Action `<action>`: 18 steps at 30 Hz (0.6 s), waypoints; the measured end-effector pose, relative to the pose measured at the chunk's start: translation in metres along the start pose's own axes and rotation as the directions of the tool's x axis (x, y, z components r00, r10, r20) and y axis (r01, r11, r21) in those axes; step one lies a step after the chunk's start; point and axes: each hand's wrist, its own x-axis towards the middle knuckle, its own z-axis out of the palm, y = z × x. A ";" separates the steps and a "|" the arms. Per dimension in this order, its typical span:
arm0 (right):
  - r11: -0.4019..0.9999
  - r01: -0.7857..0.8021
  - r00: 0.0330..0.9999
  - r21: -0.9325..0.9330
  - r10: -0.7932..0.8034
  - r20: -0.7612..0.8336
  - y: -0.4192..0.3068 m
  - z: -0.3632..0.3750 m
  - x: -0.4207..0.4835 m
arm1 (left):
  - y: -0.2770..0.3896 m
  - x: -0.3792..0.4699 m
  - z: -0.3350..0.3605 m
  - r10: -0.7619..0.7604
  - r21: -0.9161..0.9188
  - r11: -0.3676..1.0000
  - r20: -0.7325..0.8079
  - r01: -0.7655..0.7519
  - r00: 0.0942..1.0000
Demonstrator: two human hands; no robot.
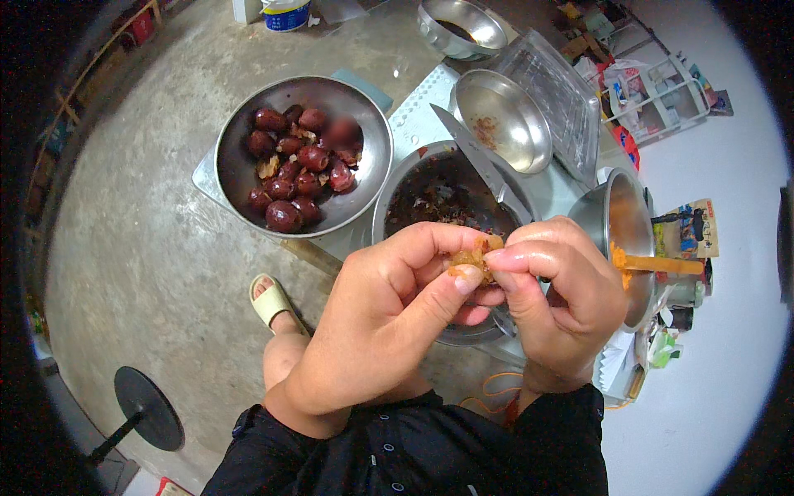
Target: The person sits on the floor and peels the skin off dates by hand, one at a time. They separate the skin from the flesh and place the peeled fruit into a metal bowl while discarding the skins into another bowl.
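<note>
My left hand (372, 338) holds a soft, torn piece of yellow-brown fruit flesh (462, 259) between thumb and fingers. The fingertips of my right hand (567, 291) pinch the same piece from the other side. Both hands are above a steel basin (381, 204), which holds dark liquid with floating peel scraps (440, 197). A kitchen knife (474, 152) lies across that basin, its handle end hidden behind my right hand. Left of it is a steel bowl (375, 158) with many plump, dark red fruits that look like jujubes (312, 159), some with torn skin.
A second steel bowl (530, 127) holds shallow liquid and brown bits. Beyond it are a clear plastic tray (558, 99) and another steel bowl (428, 31). At right stands a steel pot (595, 211) with orange mash and a wooden-handled utensil (667, 265). A round black base (149, 409) is on the floor.
</note>
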 end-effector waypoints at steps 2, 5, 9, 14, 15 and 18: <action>0.999 -0.037 0.999 0.029 0.037 -0.008 -0.001 0.000 0.000 | -0.003 0.000 -0.001 0.009 0.005 1.000 0.013 -0.010 1.000; 0.992 -0.083 0.997 0.098 0.083 0.002 -0.001 0.000 0.000 | -0.002 0.000 -0.001 -0.009 -0.048 0.999 0.017 0.010 1.000; 0.956 -0.174 0.985 0.235 0.172 0.028 0.001 -0.002 -0.003 | 0.004 0.001 -0.006 -0.114 -0.129 0.983 0.115 0.129 0.987; 0.921 -0.154 0.988 0.358 0.144 0.055 0.004 -0.009 -0.001 | 0.003 0.005 -0.015 -0.166 -0.288 0.930 0.226 0.229 0.960; 0.919 -0.155 0.988 0.362 0.144 0.058 0.003 -0.010 -0.001 | 0.002 0.006 -0.017 -0.170 -0.323 0.914 0.248 0.246 0.954; 0.946 -0.109 0.994 0.304 0.103 0.036 0.000 -0.013 0.000 | 0.003 0.006 -0.017 -0.178 -0.325 0.908 0.273 0.264 0.946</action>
